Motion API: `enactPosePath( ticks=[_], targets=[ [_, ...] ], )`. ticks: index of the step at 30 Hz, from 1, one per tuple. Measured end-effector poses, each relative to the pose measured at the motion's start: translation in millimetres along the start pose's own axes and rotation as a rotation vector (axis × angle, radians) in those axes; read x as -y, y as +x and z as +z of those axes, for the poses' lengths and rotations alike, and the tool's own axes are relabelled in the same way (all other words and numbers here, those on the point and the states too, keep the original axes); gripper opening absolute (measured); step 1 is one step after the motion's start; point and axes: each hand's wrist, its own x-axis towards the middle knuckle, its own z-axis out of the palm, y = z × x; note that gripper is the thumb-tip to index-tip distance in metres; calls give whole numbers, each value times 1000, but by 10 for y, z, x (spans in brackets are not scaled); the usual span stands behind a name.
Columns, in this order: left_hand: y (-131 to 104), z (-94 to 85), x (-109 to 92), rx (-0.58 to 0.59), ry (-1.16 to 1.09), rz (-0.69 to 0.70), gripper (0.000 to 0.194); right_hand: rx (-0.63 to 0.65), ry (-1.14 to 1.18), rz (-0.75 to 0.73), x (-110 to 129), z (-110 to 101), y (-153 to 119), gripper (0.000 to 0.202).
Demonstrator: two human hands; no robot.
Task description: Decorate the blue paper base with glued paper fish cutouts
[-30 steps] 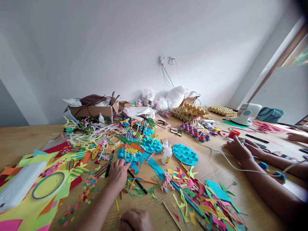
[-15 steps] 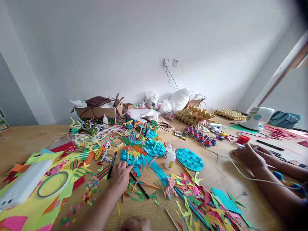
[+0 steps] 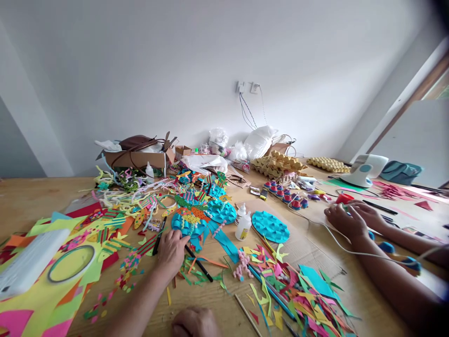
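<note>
My left hand [image 3: 171,252] reaches over the table with fingers curled against the near edge of a blue oval piece [image 3: 180,223]. Orange and yellow spotted paper shapes [image 3: 192,218] lie over that piece. What the fingertips pinch, if anything, is hidden. A black pen [image 3: 199,264] lies just right of this hand and another black marker [image 3: 160,236] on its left. My right hand [image 3: 194,322] rests low at the bottom edge, blurred, its fingers out of sight. Further right are white glue bottles [image 3: 243,227] and a second blue oval [image 3: 271,226].
Paper scraps [image 3: 312,299] spread at the front right, coloured sheets [image 3: 80,281] and a white glue-gun-like box [image 3: 31,262] at left. A co-worker's hands [image 3: 351,220] work at the right, a white cable [image 3: 326,229] crossing before them. Egg trays [image 3: 278,164] stand at the back.
The whole view has shifted slightly, so things sit a little further left. My left hand stays at the blue piece. The co-worker's hands have moved a little.
</note>
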Motion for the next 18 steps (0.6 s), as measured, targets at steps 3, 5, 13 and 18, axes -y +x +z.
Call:
enactPosePath(
  ticks=[3, 5, 13, 18],
  targets=[
    [-6, -14, -8, 4, -1, -1, 34, 15, -8, -12, 39, -42, 4, 17],
    [-11, -24, -12, 4, -4, 3, 34, 34, -25, -5, 46, -58, 0, 18],
    [-8, -20, -5, 7, 7, 3, 34, 112, -15, 44, 101, -125, 8, 17],
    [8, 29, 19, 10, 4, 0, 37, 119, 1, 69, 112, -129, 32, 17]
  ],
)
